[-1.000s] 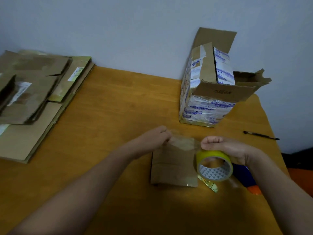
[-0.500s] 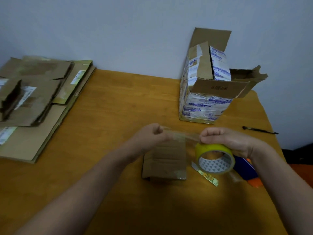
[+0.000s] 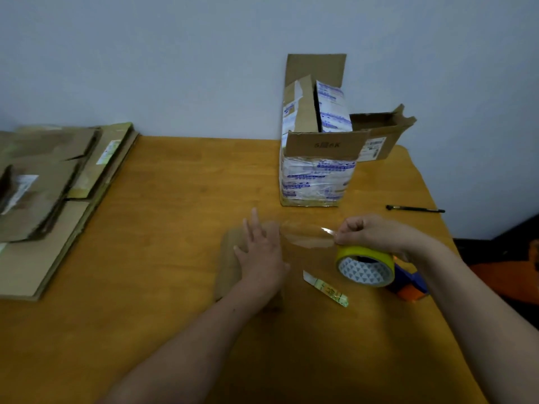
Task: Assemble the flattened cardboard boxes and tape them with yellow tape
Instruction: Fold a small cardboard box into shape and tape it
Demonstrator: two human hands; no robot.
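As R hand (image 3: 376,231) pinches tape (image 3: 363,253), L hand (image 3: 262,252) splays.

the left hand (image 3: 260,252) covers the blurred small box (image 3: 229,265); the flattened stack (image 3: 43,217) at the worktop's (image 3: 180,185) left edge is cropped; the tape roll (image 3: 364,254) half hides a blue-orange object (image 3: 409,284).

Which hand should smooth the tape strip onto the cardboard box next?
Left, likely. The left hand lies flat on the small brown cardboard box where the clear tape strip ends; the right hand pinches the strip at the yellow tape roll.
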